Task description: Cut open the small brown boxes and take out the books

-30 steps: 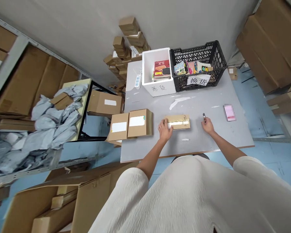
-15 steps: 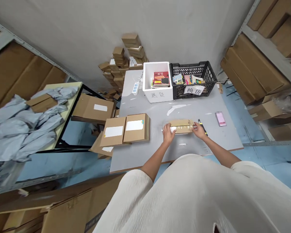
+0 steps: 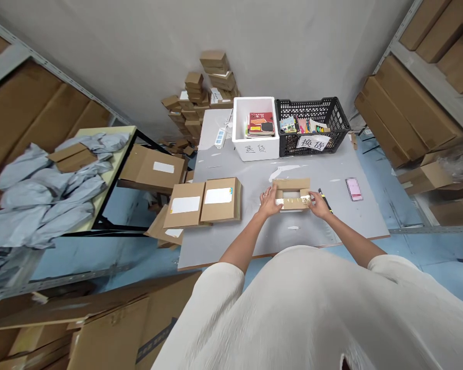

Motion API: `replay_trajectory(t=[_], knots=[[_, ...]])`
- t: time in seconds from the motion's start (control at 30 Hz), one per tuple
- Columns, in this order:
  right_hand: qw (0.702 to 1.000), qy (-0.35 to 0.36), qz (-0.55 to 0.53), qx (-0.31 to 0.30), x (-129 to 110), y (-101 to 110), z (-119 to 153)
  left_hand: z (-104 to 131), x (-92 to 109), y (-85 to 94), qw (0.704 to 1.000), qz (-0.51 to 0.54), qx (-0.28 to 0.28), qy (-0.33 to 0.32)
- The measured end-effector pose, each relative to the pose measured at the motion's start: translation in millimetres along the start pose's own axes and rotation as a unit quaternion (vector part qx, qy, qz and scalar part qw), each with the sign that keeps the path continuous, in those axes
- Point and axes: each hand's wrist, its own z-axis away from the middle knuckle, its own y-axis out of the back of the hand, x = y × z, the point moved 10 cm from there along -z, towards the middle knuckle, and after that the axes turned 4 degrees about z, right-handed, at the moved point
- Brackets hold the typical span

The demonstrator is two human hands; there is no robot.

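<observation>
A small cardboard box lies in front of me with its top flaps parted. Its far flap stands up, and something pale shows through the gap. Torn tape glints along the near flap. My left hand grips the left end of the box, thumb on the near flap. At the right end, my right hand pinches the box by its near corner. Just beyond that hand lies a black and yellow utility knife.
Two labelled cartons sit left on the table. Behind are a white foam box with books, a black crate and a power strip. A pink phone-like item lies right. Grey parcels cover the side table.
The small box has gone from nearly closed flaps to opened ones, its far flap lifted upward. Both hands stay at its ends. The view has shifted slightly.
</observation>
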Motion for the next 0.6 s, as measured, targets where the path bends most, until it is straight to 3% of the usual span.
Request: replay_trajectory(t=[0.17, 0.37, 0.6], knots=[[0.999, 0.011, 0.014, -0.028, -4.4, -1.5, -10.8, -14.0, -15.4, -0.6, 0.999, 0.024, -0.039, 0.024], [0.995, -0.093, -0.039, 0.007, 2.2, 12.8, -32.7, -29.2, -25.7, 2.8, 0.995, 0.078, 0.017, 0.058], [0.983, -0.167, -0.071, 0.015, 8.0, 12.8, -47.1, -36.1, -29.7, 4.5, 0.988, 0.138, 0.016, 0.068]])
